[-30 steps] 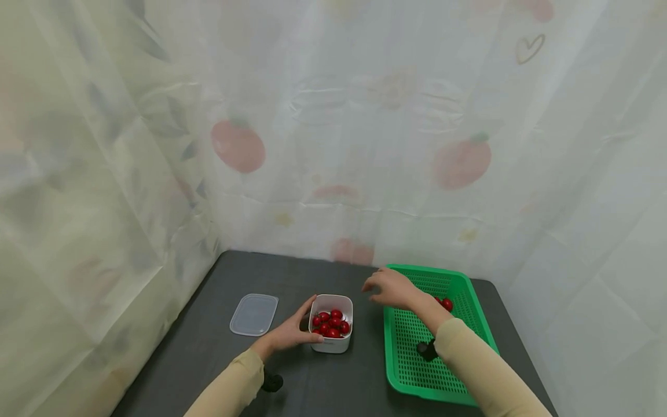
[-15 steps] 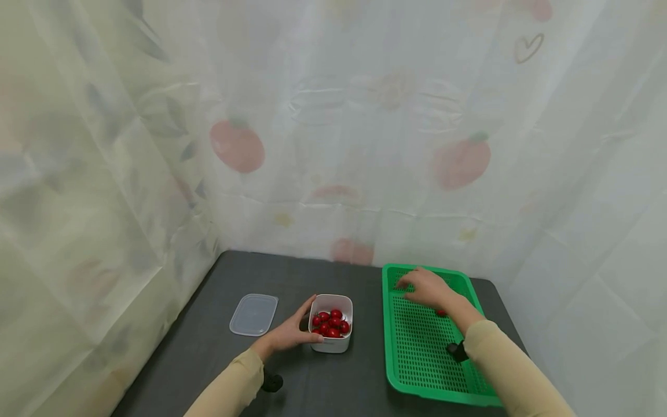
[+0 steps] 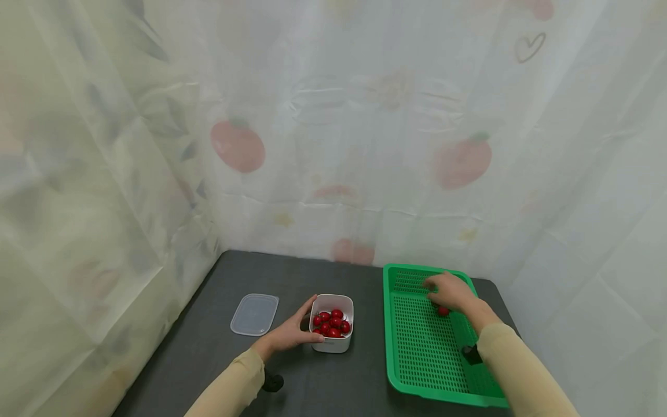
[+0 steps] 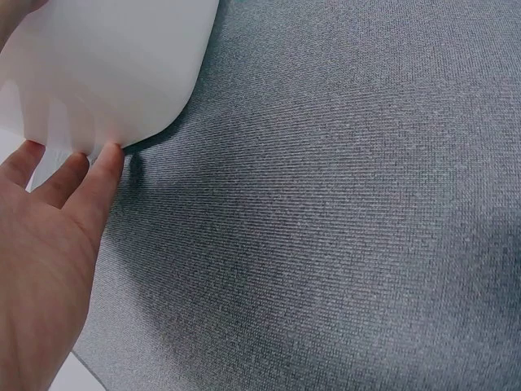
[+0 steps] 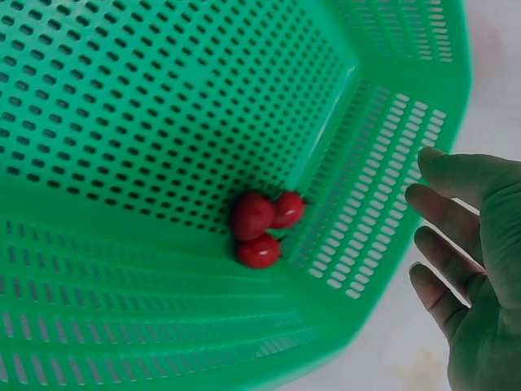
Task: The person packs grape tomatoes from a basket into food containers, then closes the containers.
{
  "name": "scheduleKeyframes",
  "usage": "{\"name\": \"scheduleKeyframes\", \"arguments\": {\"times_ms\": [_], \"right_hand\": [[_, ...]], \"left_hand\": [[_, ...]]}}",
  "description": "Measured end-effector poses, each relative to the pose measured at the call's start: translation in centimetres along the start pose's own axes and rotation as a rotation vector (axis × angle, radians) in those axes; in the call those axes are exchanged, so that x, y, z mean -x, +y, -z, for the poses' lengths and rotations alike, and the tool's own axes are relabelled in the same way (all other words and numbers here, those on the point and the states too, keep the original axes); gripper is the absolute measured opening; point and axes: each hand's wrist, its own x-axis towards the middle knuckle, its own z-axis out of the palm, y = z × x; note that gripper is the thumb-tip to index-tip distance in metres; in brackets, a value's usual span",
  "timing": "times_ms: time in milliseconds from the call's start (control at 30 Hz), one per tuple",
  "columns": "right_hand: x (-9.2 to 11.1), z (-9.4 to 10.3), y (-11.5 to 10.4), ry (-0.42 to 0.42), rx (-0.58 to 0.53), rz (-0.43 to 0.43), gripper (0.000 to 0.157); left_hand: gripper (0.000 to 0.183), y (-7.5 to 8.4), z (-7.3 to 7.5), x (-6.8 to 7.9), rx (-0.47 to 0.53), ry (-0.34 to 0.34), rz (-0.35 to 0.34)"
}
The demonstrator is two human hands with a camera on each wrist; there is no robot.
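Observation:
My left hand (image 3: 288, 335) grips a small white plastic container (image 3: 332, 346), thumb on the near side and fingers on the left wall. Several red cherry tomatoes (image 3: 334, 323) lie inside it. In the left wrist view, fingertips of the left hand (image 4: 53, 220) touch the container's white wall (image 4: 122, 65). My right hand (image 3: 452, 291) hovers over the far right part of a green perforated basket (image 3: 392, 341), holding nothing. Three cherry tomatoes (image 5: 259, 250) sit together in the basket's corner in the right wrist view, apart from the loosely bent fingers of the right hand (image 5: 480, 244).
A translucent lid (image 3: 254, 314) lies flat on the dark grey table (image 3: 297, 278), left of the container. A printed curtain (image 3: 333, 145) hangs behind the table and along its sides. Black wrist cameras are strapped under both sleeves.
The right hand has moved right, from the gap between container and basket to above the tomatoes in the basket. The left hand and the container have stayed in place.

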Motion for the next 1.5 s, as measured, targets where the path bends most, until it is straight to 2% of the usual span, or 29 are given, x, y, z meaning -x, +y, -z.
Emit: {"name": "scheduleKeyframes", "arguments": {"times_ms": [300,533,1000,1200,1333,1500], "right_hand": [[0.9,-1.2,1.8,-0.034,0.008,-0.075,0.024],[1.2,-2.7,2.6,-0.075,-0.054,-0.161,0.029],[1.4,-4.1,2.8,-0.137,-0.043,-0.221,0.038],[1.4,-4.7,3.0,-0.161,-0.064,-0.246,0.034],[1.4,-5.2,3.4,-0.173,-0.08,-0.256,0.037],[1.3,-5.7,3.6,-0.175,-0.048,-0.239,0.034]], "left_hand": [[0.108,-0.2,-0.1,-0.2,-0.008,-0.002,-0.004],[0.108,-0.2,0.1,-0.2,-0.014,0.0,0.0],[0.109,-0.2,0.0,-0.2,-0.021,0.006,0.006],[0.11,0.1,0.0,-0.2,-0.025,0.004,0.0],[0.11,0.3,0.0,0.0,-0.024,-0.002,-0.004],[0.108,0.4,-0.1,0.1,-0.018,-0.004,-0.003]]}}
